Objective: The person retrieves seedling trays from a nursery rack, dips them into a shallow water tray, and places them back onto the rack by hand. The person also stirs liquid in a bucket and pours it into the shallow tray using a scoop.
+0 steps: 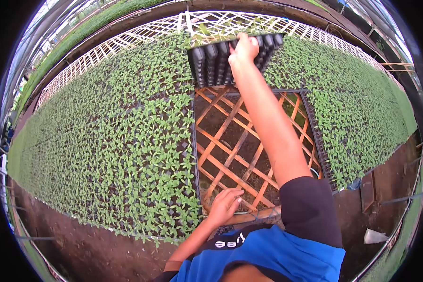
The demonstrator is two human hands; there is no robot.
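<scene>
Grip: the left hand (225,204) is loosely bent and holds nothing visible, whereas the right hand (244,49) is closed on the upper near edge of a black seedling tray (211,66). From left to right: a broad block of green seedlings (150,141) borders the bare wooden lattice (219,143). The left hand lies over the near end of this lattice; contact cannot be determined. The seedling tray is at the far end, between the two planted areas, tilted so that its cell undersides face the viewer and its plants point away. The right arm extends across the lattice. Further right stands a second block of seedlings (357,108); a pale scrap (375,236) lies on the ground.
</scene>
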